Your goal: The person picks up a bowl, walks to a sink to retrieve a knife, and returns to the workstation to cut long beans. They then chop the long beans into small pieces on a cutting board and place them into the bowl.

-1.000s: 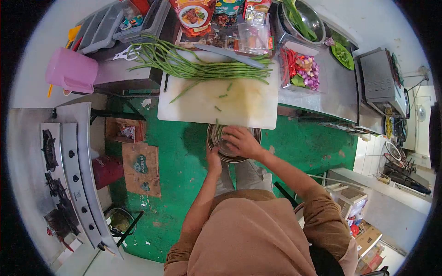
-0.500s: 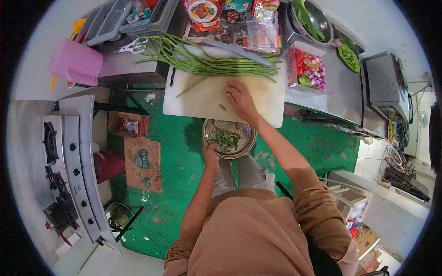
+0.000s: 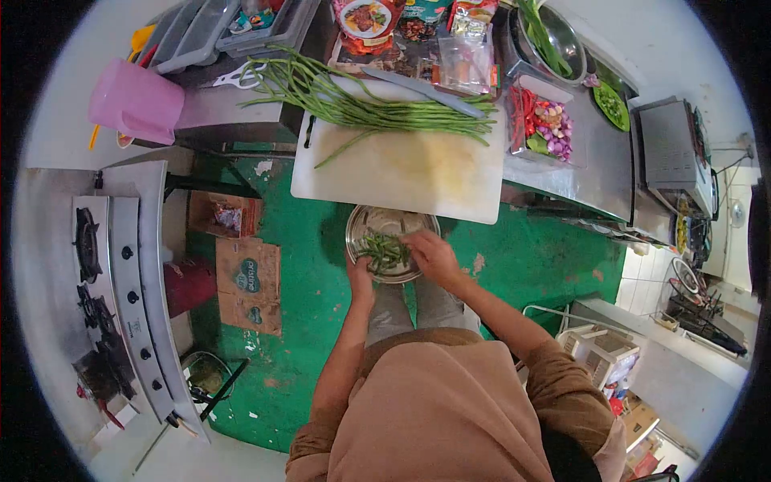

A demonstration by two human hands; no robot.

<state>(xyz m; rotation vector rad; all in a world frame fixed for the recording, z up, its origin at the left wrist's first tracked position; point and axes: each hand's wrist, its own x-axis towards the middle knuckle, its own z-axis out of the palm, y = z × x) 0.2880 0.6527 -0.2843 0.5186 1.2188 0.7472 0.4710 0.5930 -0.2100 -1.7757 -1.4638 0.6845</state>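
Note:
A round metal bowl [image 3: 430, 222] with cut green bean pieces [image 3: 384, 251] in it is below the front edge of the white cutting board [image 3: 401, 173]. My left hand [image 3: 361, 274] grips the bowl's left rim. At the bowl's right side, my right hand [image 3: 432, 255] has its fingers drawn together over the bean pieces; what they hold, if anything, is too small to tell. Long green beans [image 3: 377, 112] lie across the back of the board, with a knife [image 3: 426, 92] resting on top of them.
Behind the board lie food packets [image 3: 365, 20]. A clear box of chopped vegetables [image 3: 554, 120] and a metal bowl [image 3: 572, 52] are at the right. White scissors [image 3: 241, 76] and a pink jug [image 3: 136, 100] are left. A stove [image 3: 120, 297] is far left.
My right hand has moved from the board back to the bowl, and the loose bean piece is gone from the board. My left hand stays at the bowl's rim.

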